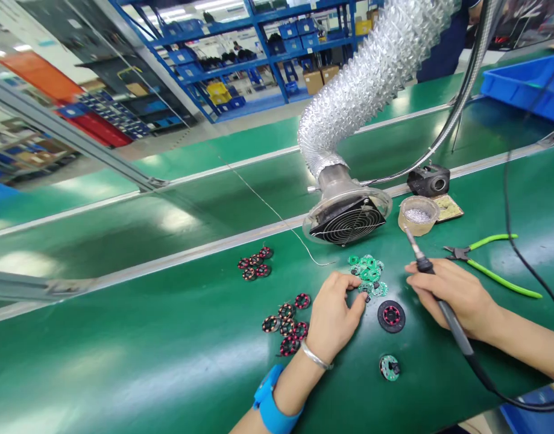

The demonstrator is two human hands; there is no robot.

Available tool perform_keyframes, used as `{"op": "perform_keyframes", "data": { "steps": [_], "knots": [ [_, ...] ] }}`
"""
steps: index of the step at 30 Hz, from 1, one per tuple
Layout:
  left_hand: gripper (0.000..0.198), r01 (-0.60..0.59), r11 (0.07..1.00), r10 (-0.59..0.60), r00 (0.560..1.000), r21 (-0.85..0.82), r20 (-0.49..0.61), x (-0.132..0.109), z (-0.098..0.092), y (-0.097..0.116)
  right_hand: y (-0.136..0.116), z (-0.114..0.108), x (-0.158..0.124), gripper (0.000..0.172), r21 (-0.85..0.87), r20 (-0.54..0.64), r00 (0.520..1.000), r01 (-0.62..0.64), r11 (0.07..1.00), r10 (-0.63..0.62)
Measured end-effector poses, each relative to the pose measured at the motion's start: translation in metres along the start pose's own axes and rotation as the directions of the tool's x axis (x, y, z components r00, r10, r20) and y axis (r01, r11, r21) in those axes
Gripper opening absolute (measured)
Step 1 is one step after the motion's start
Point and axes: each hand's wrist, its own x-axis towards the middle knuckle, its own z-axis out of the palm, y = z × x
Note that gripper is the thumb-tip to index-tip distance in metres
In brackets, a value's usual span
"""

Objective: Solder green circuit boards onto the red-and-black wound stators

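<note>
My right hand grips a soldering iron like a pen, its tip pointing up and away near a round pot of silvery bits. My left hand, with a silver bangle and blue wrist strap, reaches the edge of a pile of small green circuit boards. Its thumb and index finger close on a small circuit board at the near side. Between my hands lies a black disc with a red-and-black wound coil. Closer to me is a round board with a black connector.
Wound ring coils lie left of my left hand, with another group farther back. A fume-extractor hood hangs over the bench. Green-handled cutters lie right. A solder wire dangles down; a blue bin stands far right.
</note>
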Motion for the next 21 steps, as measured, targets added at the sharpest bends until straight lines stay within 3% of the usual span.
{"op": "perform_keyframes", "data": {
  "steps": [3,6,9,12,13,15,18,21],
  "knots": [
    [0.006,0.133,0.968,-0.134,0.991,-0.211,0.012,-0.001,-0.005,0.007,-0.017,0.012,0.017,0.023,0.142,-0.061,0.998,-0.015,0.990,0.024],
    [0.015,0.313,0.802,-0.279,0.949,-0.508,0.145,-0.006,-0.009,0.017,-0.030,0.021,0.025,0.018,0.207,-0.095,0.995,-0.004,0.978,0.024],
    [0.024,0.397,0.630,-0.284,0.918,-0.667,0.278,-0.010,-0.011,0.025,-0.040,0.026,0.028,0.016,0.195,-0.090,0.996,0.044,0.980,-0.027],
    [0.024,0.416,0.563,-0.234,0.909,-0.714,0.346,-0.012,-0.013,0.027,-0.043,0.026,0.026,0.020,0.190,-0.058,0.997,0.063,0.980,-0.053],
    [0.019,0.403,0.580,-0.209,0.914,-0.708,0.349,-0.013,-0.013,0.026,-0.042,0.025,0.024,0.021,0.198,-0.047,0.998,0.060,0.978,-0.052],
    [0.009,0.309,0.701,-0.141,0.944,-0.643,0.300,-0.013,-0.013,0.024,-0.035,0.020,0.019,0.023,0.226,-0.036,0.999,0.026,0.974,-0.019],
    [0.041,0.049,0.902,0.048,0.976,-0.429,0.212,-0.011,-0.011,0.021,-0.019,0.011,0.010,0.023,0.243,-0.015,0.998,-0.061,0.968,0.067],
    [0.050,-0.076,0.953,0.154,0.955,-0.295,0.253,-0.008,-0.004,0.020,-0.007,0.004,0.001,0.024,0.236,0.055,0.995,-0.096,0.967,0.086]
  ]
}}
